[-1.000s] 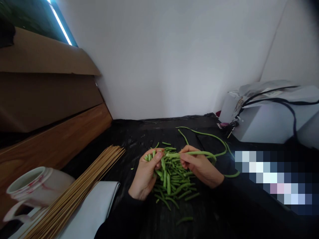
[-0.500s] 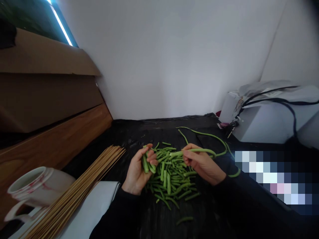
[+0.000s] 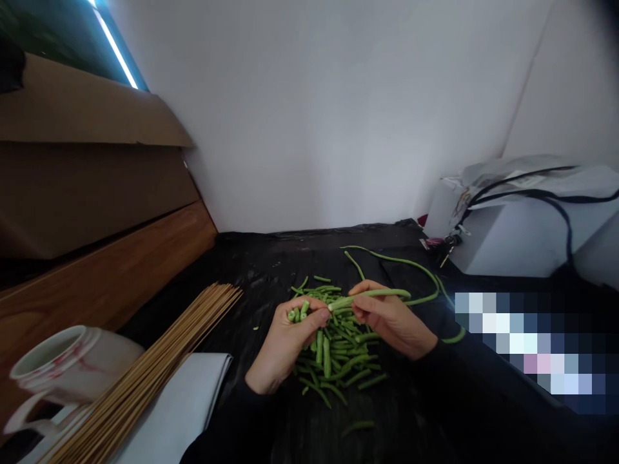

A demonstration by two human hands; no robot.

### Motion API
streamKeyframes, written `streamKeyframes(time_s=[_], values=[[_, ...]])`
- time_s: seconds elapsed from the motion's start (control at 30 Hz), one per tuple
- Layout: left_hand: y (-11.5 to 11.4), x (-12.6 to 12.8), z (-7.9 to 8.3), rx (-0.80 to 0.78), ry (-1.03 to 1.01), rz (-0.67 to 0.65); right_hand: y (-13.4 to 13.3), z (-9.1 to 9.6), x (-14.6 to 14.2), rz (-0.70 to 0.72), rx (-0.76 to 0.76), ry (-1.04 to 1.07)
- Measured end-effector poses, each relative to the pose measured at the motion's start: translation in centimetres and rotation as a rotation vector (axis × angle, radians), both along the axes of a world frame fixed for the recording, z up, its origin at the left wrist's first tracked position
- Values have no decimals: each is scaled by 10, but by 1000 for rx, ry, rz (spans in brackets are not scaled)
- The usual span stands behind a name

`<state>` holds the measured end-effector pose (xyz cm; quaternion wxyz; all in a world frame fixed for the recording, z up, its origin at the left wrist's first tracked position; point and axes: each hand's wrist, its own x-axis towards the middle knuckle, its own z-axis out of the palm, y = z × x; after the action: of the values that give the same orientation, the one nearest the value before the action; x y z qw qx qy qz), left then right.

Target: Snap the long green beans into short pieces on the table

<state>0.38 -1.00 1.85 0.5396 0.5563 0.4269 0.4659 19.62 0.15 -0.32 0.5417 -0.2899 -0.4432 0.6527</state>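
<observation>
My left hand (image 3: 294, 332) is closed around several cut green bean pieces (image 3: 304, 309), their ends showing above the fingers. Its thumb and fingertips also meet the tip of a long green bean (image 3: 387, 294). That bean is pinched in my right hand (image 3: 387, 319), and its length curves away to the right. Beneath both hands lies a heap of short green bean pieces (image 3: 345, 354) on a black plastic sheet (image 3: 309, 432). The pile is partly hidden by my hands.
At the left, thin wooden sticks (image 3: 159, 361) lie across folded white paper (image 3: 193, 380) beside a white mug (image 3: 82, 361). A cardboard box (image 3: 87, 187) stands behind. On the right are a white box (image 3: 512, 238) with black cables and a pixelated bright patch (image 3: 527, 348).
My left hand has turned over and moved right, bringing its fingertips to the tip of the long bean. The bean pieces remain in its grasp. My right hand has barely moved.
</observation>
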Motion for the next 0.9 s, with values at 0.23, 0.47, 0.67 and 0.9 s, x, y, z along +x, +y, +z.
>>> streamKeyframes(time_s=[0.23, 0.47, 0.67, 0.9], values=[[-11, 5, 6, 515, 344, -97, 2, -2, -2, 43, -151, 152], [-18, 10, 4, 665, 565, -302, -1, 2, 0, 166, -96, -7], [-21, 11, 1, 730, 721, -387, -2, 3, 5, 248, -5, -213], [-20, 12, -6, 801, 811, -285, -4, 8, 0, 220, 212, -482]])
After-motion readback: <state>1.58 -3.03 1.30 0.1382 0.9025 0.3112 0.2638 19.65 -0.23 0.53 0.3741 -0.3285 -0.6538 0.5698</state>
